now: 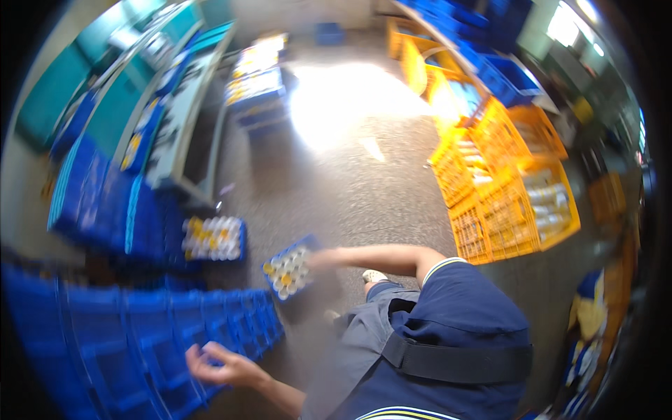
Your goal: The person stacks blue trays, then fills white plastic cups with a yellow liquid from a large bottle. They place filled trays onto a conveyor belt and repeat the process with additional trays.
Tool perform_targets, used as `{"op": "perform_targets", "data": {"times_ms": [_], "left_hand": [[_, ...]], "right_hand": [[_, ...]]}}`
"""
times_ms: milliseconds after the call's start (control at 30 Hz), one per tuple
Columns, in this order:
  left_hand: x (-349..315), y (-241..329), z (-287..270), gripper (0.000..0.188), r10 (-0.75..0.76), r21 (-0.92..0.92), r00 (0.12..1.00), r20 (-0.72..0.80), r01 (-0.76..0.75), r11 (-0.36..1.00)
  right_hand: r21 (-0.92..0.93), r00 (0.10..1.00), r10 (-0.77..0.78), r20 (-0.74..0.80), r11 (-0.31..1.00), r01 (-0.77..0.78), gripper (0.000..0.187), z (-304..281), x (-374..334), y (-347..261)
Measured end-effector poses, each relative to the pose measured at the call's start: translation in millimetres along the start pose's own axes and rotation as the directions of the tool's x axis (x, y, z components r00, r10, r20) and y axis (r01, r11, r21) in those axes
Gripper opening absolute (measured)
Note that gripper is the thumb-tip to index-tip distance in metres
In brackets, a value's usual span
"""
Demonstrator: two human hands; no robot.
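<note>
My right arm reaches across to a small blue tray (292, 281) filled with rows of white, round-topped pieces, a few of them yellow. At the tray's right edge is my right hand (320, 260). Blur smears its fingers, so I cannot tell whether they grip the rim. My left hand (222, 367) holds nothing; its fingers are loosely curved and the thumb stands apart. Below and behind it runs a row of blue plastic bins (168, 329). Another blue tray (243, 241) of similar white and yellow pieces lies farther left.
Yellow crates (500, 224), some holding pale pieces, line the right side. Blue crates (507, 77) stand behind them. A workbench (189, 133) runs along the left, with stacked blue crates (98, 196) nearby. A stack of filled trays (255, 94) stands ahead on the sunlit floor (392, 154).
</note>
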State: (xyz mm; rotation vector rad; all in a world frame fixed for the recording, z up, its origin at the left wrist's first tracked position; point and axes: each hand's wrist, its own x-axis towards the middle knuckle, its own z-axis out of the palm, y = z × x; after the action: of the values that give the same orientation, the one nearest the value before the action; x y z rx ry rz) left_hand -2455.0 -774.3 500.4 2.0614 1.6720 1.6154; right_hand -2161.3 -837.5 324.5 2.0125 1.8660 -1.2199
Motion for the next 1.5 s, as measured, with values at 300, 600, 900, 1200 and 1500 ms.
{"op": "perform_targets", "data": {"times_ms": [300,600,900,1200,1500], "left_hand": [[-205.8,213.1,274.9,0.062,0.46,-0.609,-0.43,0.777,-0.324,0.724],[-303.4,422.1,414.4,0.062,0.295,-0.644,-0.689,0.662,-0.32,0.695],[-346.5,580.7,606.3,0.057,0.203,-0.585,-0.569,0.797,-0.642,0.496],[-399.4,694.0,608.2,0.053,0.48,-0.629,-0.45,0.753,-0.28,0.725],[-444.8,637.0,502.1,0.035,-0.074,-0.049,-0.362,0.929,-0.319,0.947]], "right_hand": [[0.736,0.587,0.809,0.031,0.378,-0.561,0.047,286.6,-267.4,333.8],[0.977,0.324,0.931,0.167,-0.114,-0.178,0.043,238.0,-371.9,466.5],[0.918,-0.254,0.885,-0.39,0.395,-0.033,0.035,4.4,-490.0,749.4],[0.565,-0.517,0.38,-0.767,0.017,-0.825,0.04,-85.2,-688.8,966.7],[0.524,-0.149,0.773,-0.616,0.261,-0.811,0.047,-65.7,-685.7,927.6]]}}
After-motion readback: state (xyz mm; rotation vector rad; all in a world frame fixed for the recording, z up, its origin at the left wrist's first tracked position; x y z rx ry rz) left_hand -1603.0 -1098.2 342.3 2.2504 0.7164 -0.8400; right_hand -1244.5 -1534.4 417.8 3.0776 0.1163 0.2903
